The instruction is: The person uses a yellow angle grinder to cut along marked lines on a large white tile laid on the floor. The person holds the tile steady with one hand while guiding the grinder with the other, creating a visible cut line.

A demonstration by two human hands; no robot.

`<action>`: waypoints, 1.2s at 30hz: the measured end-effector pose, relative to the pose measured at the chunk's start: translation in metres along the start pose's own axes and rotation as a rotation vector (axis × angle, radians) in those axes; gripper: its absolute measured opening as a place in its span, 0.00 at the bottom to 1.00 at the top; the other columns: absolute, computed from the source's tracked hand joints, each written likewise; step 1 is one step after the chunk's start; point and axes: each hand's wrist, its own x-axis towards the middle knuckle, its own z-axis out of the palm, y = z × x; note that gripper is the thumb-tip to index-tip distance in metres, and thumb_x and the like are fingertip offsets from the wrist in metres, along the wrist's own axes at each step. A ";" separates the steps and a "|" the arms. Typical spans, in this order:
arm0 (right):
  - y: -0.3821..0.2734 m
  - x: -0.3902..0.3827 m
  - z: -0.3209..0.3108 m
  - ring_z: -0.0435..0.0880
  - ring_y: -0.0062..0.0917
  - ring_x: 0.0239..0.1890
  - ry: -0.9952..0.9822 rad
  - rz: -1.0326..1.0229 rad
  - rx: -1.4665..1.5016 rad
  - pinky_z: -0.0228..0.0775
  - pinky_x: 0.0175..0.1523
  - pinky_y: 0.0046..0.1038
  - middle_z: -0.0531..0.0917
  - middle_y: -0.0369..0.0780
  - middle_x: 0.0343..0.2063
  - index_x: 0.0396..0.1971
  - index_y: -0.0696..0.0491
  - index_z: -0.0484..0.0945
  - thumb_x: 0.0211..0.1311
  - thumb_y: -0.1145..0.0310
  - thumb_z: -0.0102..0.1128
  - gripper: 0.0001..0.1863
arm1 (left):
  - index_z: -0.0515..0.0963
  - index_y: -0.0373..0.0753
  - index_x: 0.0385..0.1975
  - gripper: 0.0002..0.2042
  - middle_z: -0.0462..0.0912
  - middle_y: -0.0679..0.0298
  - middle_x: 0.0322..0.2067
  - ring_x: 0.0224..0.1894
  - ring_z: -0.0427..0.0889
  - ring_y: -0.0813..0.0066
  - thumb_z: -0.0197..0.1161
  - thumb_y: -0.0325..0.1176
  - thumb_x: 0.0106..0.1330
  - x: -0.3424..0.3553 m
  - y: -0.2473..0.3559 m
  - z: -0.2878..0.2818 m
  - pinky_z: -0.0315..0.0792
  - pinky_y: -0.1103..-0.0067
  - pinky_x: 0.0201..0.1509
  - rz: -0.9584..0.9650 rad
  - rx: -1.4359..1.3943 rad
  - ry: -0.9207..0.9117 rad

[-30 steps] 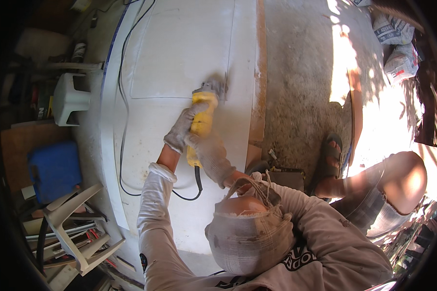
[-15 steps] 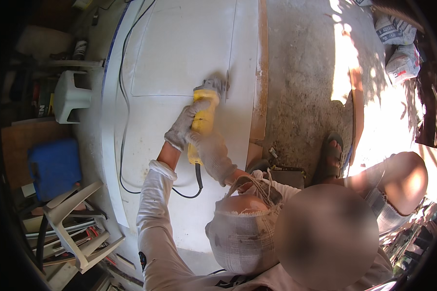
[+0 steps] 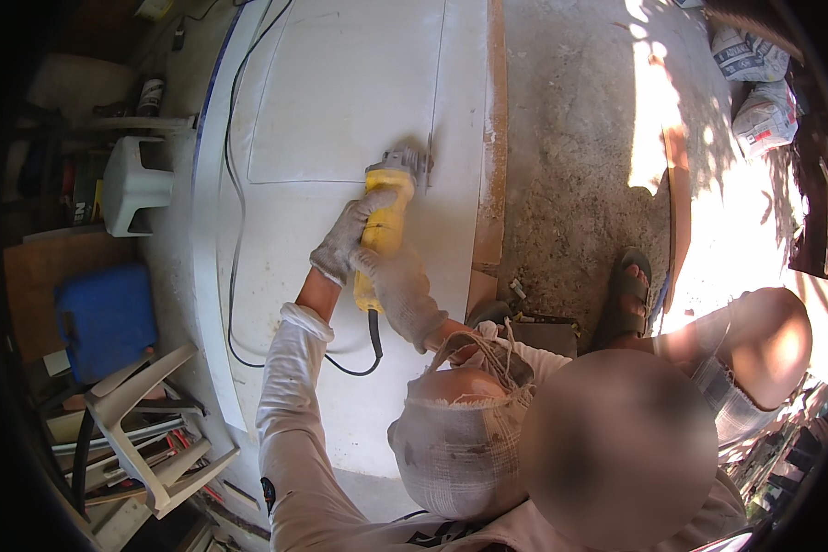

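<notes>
A yellow angle grinder with a grey metal head lies over a large white board, its disc edge at a dark straight line near the board's right side. My left hand, in a grey work glove, wraps around the front of the yellow body. My right hand, gloved too, closes on the grinder's rear part; its fingers are partly blurred by a dusty haze. A black power cord runs from the tool's rear end and loops left over the board. Thin lines outline a rectangle on the board's surface.
Brown-edged board borders the white sheet on the right. A blue case, a white plastic stool and an overturned plastic chair lie at left. Sacks sit at far right. My sandalled foot rests on the concrete floor.
</notes>
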 end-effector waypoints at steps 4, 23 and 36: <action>-0.001 -0.001 -0.001 0.90 0.29 0.39 -0.011 0.000 0.015 0.86 0.42 0.32 0.87 0.43 0.42 0.55 0.59 0.76 0.64 0.61 0.78 0.27 | 0.81 0.38 0.57 0.21 0.85 0.65 0.42 0.41 0.85 0.75 0.69 0.47 0.74 0.001 0.000 -0.001 0.82 0.77 0.48 0.004 0.001 0.001; 0.027 0.012 0.004 0.92 0.38 0.47 0.047 -0.138 -0.238 0.85 0.51 0.38 0.88 0.48 0.49 0.65 0.57 0.70 0.61 0.54 0.79 0.39 | 0.80 0.34 0.57 0.20 0.87 0.61 0.45 0.44 0.88 0.71 0.70 0.41 0.74 -0.003 -0.017 -0.012 0.84 0.75 0.52 0.081 -0.315 -0.093; 0.033 0.007 -0.004 0.91 0.32 0.45 -0.083 -0.183 -0.293 0.84 0.50 0.36 0.88 0.45 0.47 0.66 0.53 0.72 0.60 0.58 0.79 0.37 | 0.79 0.35 0.61 0.22 0.87 0.62 0.49 0.47 0.87 0.71 0.69 0.41 0.73 -0.039 -0.023 0.004 0.82 0.76 0.55 0.224 -0.456 -0.012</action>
